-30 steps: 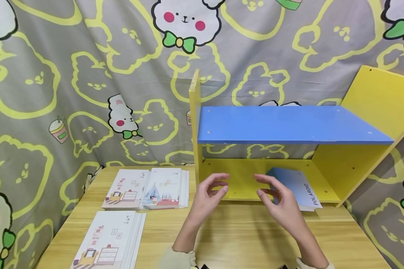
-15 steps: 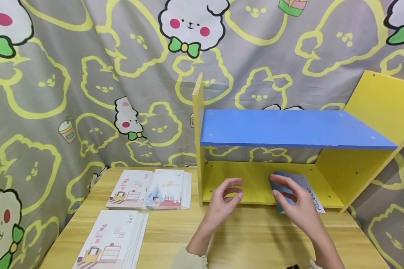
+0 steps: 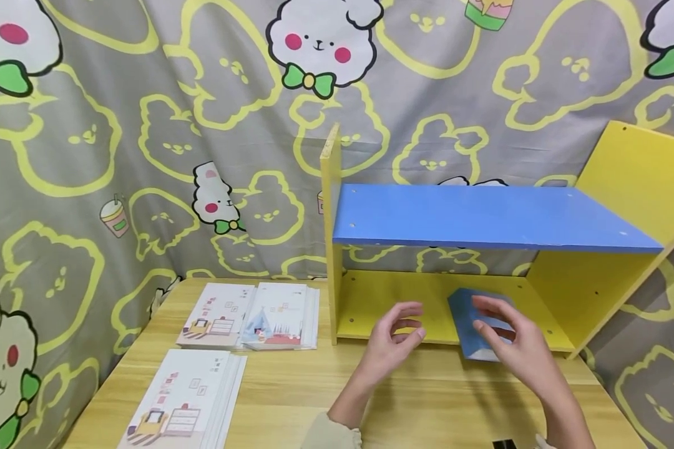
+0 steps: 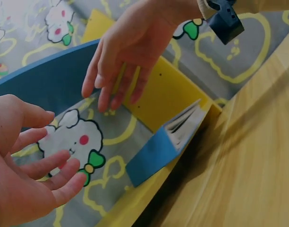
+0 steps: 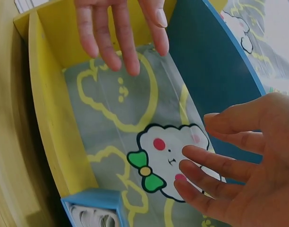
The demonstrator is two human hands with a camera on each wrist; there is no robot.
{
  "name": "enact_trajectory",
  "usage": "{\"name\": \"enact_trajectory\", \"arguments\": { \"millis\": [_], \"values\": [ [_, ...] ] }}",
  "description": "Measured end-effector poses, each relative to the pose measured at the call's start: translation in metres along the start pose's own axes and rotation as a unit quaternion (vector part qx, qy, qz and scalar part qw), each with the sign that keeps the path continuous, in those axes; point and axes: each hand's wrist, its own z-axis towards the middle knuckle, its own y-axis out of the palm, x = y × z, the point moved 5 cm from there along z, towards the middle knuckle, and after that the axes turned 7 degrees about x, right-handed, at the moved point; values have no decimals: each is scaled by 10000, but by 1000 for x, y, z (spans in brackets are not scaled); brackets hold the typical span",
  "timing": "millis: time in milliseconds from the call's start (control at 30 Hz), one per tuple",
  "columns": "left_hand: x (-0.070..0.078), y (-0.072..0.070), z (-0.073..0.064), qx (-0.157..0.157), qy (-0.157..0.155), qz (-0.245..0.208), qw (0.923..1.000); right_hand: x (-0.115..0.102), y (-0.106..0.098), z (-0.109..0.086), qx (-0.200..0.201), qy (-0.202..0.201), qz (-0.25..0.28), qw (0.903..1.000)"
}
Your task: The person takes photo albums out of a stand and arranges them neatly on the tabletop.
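My left hand (image 3: 390, 346) hovers in front of the lower shelf, its fingers loosely bent and nothing between them. My right hand (image 3: 513, 346) is likewise relaxed and holds nothing; in the head view it overlaps a thick blue book (image 3: 462, 321). That book rests on the lower shelf, its front end reaching past the shelf edge. In the left wrist view, the book (image 4: 154, 158) shows its blue cover and page edges, apart from both hands. The right wrist view catches only the end of the book (image 5: 102, 196) at the bottom.
A yellow shelf unit with a blue middle board (image 3: 483, 215) stands at the back right of the wooden table (image 3: 281, 399). On the left lie three stacks of white illustrated booklets (image 3: 174, 399). A patterned curtain (image 3: 258, 137) hangs behind.
Both hands have shifted to the right, staying apart. The right hand now covers the book's printed lettering, which showed before. The head view has also shifted slightly.
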Motion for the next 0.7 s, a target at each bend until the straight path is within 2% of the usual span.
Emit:
{"name": "enact_trajectory", "arguments": {
  "millis": [433,700],
  "values": [
    [-18,26,2,83,-204,-143,9997,22,-14,-1,197,54,-280,9994],
    [-30,36,-1,82,-527,-229,9983,40,-24,-3,185,259,-500,9982]
  ]
}}
